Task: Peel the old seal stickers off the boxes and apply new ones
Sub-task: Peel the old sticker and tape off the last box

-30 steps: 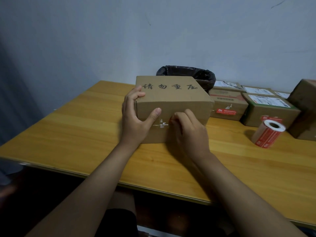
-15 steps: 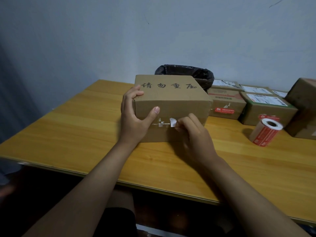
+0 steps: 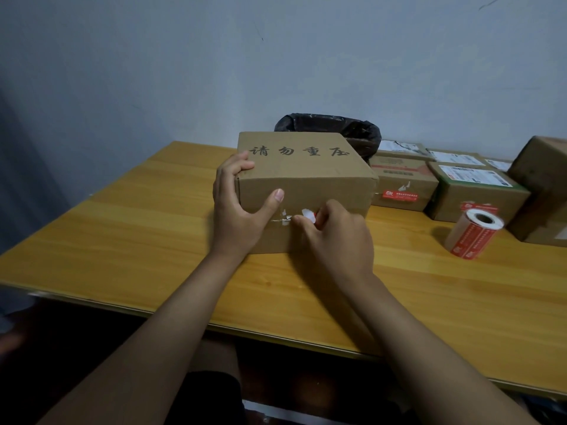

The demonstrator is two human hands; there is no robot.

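A brown cardboard box (image 3: 306, 170) with black characters on its lid stands on the wooden table (image 3: 138, 240). My left hand (image 3: 237, 210) grips its left front corner, thumb on the front face. My right hand (image 3: 334, 237) pinches a partly peeled old seal sticker (image 3: 308, 215), white on the back with a red edge, at the seam on the front face. Torn white sticker remains (image 3: 285, 218) stay on the seam beside my left thumb. A roll of red and white new stickers (image 3: 474, 234) lies on the table to the right.
A bin lined with a black bag (image 3: 359, 133) stands behind the box. Several other cardboard boxes line the back right, one with a red seal sticker (image 3: 400, 195) and one with a green edge (image 3: 478, 191). A larger box (image 3: 543, 185) sits at the far right edge.
My right hand has lifted the sticker's end off the seam and pulled it slightly, so its white back and red edge show. My left hand keeps its grip on the box.
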